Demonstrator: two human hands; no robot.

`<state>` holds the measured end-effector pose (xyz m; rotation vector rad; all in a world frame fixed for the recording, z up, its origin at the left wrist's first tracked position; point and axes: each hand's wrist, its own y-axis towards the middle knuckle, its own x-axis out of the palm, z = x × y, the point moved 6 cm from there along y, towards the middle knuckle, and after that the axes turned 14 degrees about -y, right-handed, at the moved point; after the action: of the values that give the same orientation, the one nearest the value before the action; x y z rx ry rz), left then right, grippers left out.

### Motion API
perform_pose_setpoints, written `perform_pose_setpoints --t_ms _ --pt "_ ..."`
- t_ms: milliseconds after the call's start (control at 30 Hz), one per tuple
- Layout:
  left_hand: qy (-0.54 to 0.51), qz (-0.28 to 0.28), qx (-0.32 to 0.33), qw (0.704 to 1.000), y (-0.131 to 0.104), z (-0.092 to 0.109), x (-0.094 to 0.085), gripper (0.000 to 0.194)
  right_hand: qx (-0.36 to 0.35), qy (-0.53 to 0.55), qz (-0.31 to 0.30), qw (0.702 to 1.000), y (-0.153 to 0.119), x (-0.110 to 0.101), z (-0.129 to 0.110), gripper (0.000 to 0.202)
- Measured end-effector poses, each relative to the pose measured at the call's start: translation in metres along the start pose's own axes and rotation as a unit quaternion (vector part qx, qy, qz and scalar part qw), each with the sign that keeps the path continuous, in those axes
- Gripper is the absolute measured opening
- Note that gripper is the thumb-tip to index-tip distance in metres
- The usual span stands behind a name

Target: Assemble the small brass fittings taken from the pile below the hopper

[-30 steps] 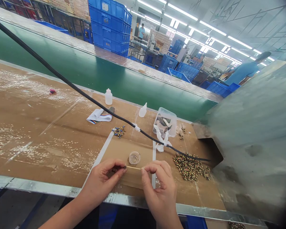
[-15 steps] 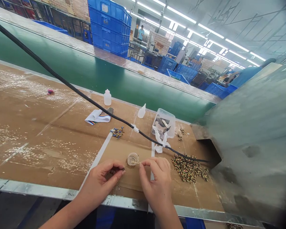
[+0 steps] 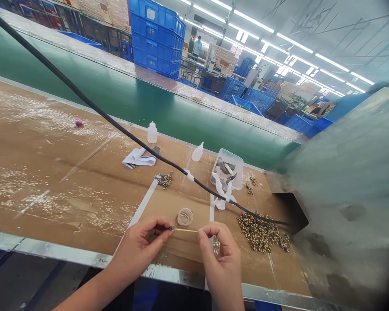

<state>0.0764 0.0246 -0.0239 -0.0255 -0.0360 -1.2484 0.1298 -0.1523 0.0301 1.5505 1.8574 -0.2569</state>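
Note:
My left hand [image 3: 141,248] pinches a tiny dark part [image 3: 170,227] between thumb and forefinger, low at the table's front edge. My right hand [image 3: 222,259] pinches a thin pale stick [image 3: 185,230] whose tip touches that part. Just beyond the stick stands a small clear round cup [image 3: 184,216]. Right of my right hand lies a heap of small dark and yellow parts [image 3: 262,233] on the cardboard [image 3: 84,181].
A black cable [image 3: 116,125] crosses the table diagonally, tied with white strips. Behind stand two small white bottles [image 3: 152,132], a clear plastic tub [image 3: 228,169], a folded ribbon cable [image 3: 138,157], a small cluster of blue parts [image 3: 164,179]. A green conveyor belt [image 3: 123,93], blue crates and people lie beyond.
My right hand drew the stick back from the clear cup and brought its tip to the part in my left hand. The view shifted slightly.

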Motion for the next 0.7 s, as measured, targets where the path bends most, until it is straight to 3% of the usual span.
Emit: perform_pose_setpoints --t_ms 700 --pt "0.05 -0.008 0.017 0.999 -0.0002 0.0044 0.0006 0.01 -0.035 -0.043 -0.01 0.998 0.0014 0.0027 -0.0061 0.012"
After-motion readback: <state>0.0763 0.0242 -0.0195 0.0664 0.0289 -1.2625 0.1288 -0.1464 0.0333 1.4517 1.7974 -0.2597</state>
